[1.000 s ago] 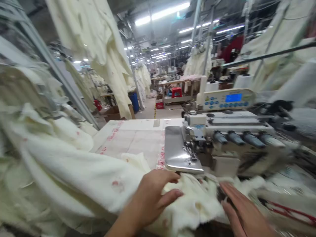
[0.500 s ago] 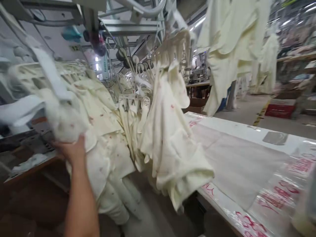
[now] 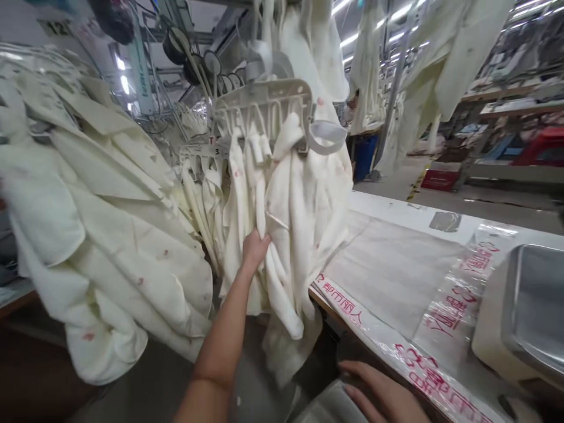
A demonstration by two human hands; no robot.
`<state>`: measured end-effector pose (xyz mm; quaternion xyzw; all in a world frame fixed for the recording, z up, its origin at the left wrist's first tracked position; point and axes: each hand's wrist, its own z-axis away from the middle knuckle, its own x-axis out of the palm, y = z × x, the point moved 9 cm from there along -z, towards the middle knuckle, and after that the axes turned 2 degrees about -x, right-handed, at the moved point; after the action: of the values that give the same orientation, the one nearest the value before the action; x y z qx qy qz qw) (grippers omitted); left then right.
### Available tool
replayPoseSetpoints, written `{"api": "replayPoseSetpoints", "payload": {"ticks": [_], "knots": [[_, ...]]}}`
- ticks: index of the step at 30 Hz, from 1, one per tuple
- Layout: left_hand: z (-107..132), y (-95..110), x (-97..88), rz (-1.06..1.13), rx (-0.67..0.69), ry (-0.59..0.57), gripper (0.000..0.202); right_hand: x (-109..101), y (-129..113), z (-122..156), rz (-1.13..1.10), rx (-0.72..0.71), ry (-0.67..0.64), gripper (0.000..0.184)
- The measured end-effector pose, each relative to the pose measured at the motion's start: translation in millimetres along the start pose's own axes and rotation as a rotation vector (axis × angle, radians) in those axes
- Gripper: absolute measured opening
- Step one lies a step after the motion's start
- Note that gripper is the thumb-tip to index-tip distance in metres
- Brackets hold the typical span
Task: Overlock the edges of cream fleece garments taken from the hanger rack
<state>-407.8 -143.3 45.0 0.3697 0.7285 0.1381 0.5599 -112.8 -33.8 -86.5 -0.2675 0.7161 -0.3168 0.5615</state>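
Note:
My left hand [image 3: 254,248] reaches out and closes its fingers on a hanging strip of cream fabric [image 3: 282,211] clipped to a white plastic hanger rack [image 3: 264,106]. Several cream pieces with small red marks dangle from that rack. My right hand [image 3: 383,395] lies low at the frame's bottom with fingers stretched flat on a pale surface by the table's near edge, holding nothing.
A big bundle of cream garments [image 3: 101,211] hangs at the left. The worktable [image 3: 396,264], covered in clear plastic with red writing, runs to the right, with the sewing machine's metal plate [image 3: 533,305] at its far right. More garments [image 3: 440,64] hang overhead beyond the aisle.
My view has swung right from the left-hand bundle. My left hand let go of that bundle and moved to the pieces on the hanger rack. My right hand has come into view below.

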Motion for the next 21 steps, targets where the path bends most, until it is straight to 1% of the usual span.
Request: {"api": "replayPoseSetpoints", "payload": {"ticks": [1, 2, 3, 4, 5, 6, 7, 8, 9, 10, 11, 12, 13, 14, 15, 16, 17, 18, 19, 20, 21], "knots": [[3, 8, 4.4, -0.001, 0.027, -0.014, 0.023, 18, 5, -12, -0.083, 0.058, -0.015, 0.035], [7, 14, 5.5, -0.002, 0.052, -0.02, 0.024, 36, 10, -25, -0.151, 0.098, -0.002, 0.048], [13, 20, 4.3, -0.004, 0.074, -0.022, 0.025, 50, 15, -37, -0.167, 0.127, 0.062, 0.062], [19, 23, 1.0, -0.005, 0.092, -0.023, 0.025, 59, 21, -47, -0.163, 0.154, 0.164, 0.067], [25, 26, -4.0, -0.004, 0.108, -0.022, 0.025, 70, 26, -55, -0.174, 0.167, 0.201, 0.059], [30, 26, -10.8, -0.001, 0.12, -0.018, 0.025, 76, 30, -60, -0.183, 0.174, 0.235, 0.049], [35, 27, -19.6, 0.002, 0.126, -0.005, 0.028, 78, 33, -62, -0.201, 0.177, 0.248, 0.041], [41, 28, -31.8, 0.01, 0.139, 0.041, 0.034, 74, 34, -60, -0.222, 0.174, 0.245, 0.038], [49, 34, -47.5, 0.035, 0.171, 0.123, 0.041, 62, 33, -55, -0.246, 0.167, 0.251, 0.037], [59, 45, -63.4, 0.083, 0.236, 0.213, 0.05, 44, 30, -46, -0.272, 0.163, 0.259, 0.036], [73, 64, -74.8, 0.146, 0.342, 0.261, 0.059, 21, 24, -35, -0.294, 0.157, 0.273, 0.035], [89, 92, -78.1, 0.203, 0.496, 0.227, 0.068, -7, 15, -23, -0.341, 0.149, 0.292, 0.033], [110, 126, -73.8, 0.246, 0.696, 0.11, 0.075, -36, 5, -10, -0.374, 0.173, 0.308, 0.029], [136, 163, -61.3, 0.256, 0.921, -0.101, 0.081, -67, -7, 3, -0.387, 0.188, 0.354, 0.026], [166, 194, -47.6, 0.223, 1.143, -0.327, 0.083, -99, -22, 16, -0.405, 0.19, 0.405, 0.026], [192, 214, -39.7, 0.194, 1.314, -0.484, 0.083, -130, -35, 28, -0.44, 0.191, 0.498, 0.025], [205, 226, -37.0, 0.182, 1.408, -0.55, 0.079, -161, -46, 43, -0.458, 0.204, 0.642, 0.026], [202, 231, -38.9, 0.212, 1.399, -0.513, 0.072, -186, -57, 55, -0.405, 0.198, 0.748, 0.026], [184, 226, -43.5, 0.282, 1.272, -0.401, 0.065, -204, -65, 67, -0.324, 0.213, 0.827, 0.025], [155, 205, -48.7, 0.369, 1.044, -0.251, 0.057, -214, -71, 75, -0.216, 0.22, 0.862, 0.024], [125, 166, -52.7, 0.463, 0.733, -0.086, 0.053, -218, -72, 78, -0.109, 0.227, 0.847, 0.024]]}}
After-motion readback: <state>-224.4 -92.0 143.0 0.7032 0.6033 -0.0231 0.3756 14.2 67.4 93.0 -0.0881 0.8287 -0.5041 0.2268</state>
